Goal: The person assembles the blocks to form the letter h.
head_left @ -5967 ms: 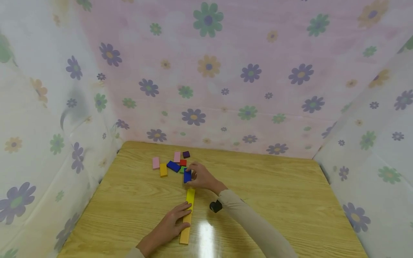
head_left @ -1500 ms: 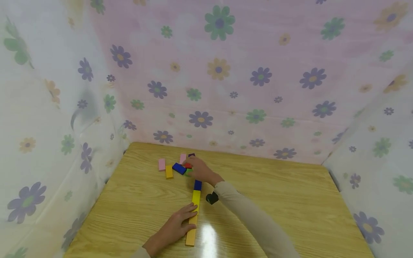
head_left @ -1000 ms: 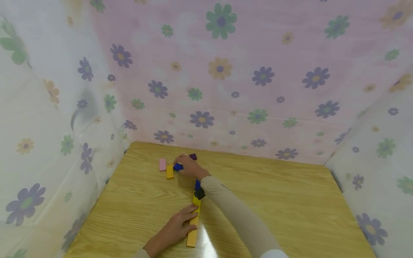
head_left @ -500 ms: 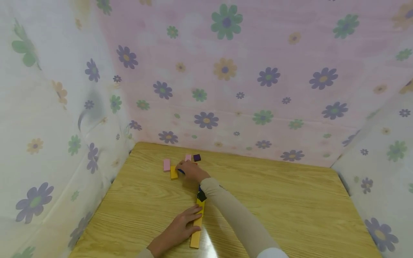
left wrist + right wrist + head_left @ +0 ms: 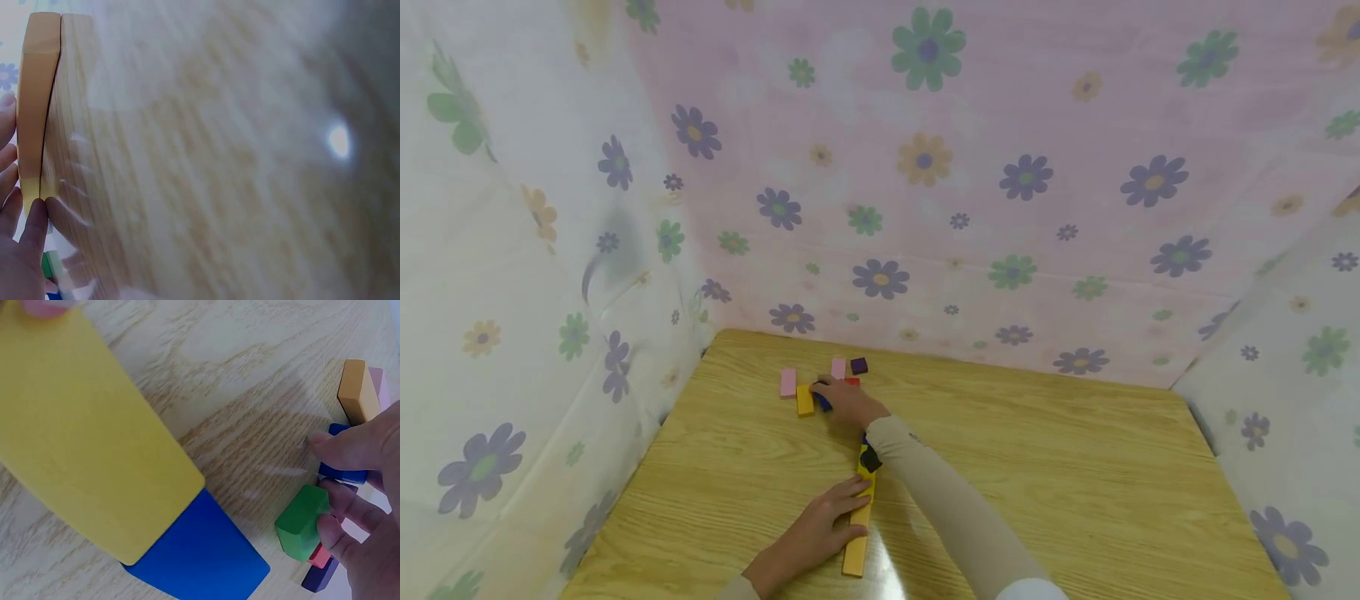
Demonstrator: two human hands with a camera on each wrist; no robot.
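The right hand (image 5: 848, 402) pinches a blue block (image 5: 342, 470) beyond the yellow bar (image 5: 859, 518), which the flat left hand (image 5: 820, 527) steadies; lifting comes next, I judge.

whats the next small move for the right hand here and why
Probably lift the blue block and carry it back to the line's far end. The right hand already pinches it beside the green block, while the left hand rests on the orange bar. The line ends in the blue piece past the yellow bar.
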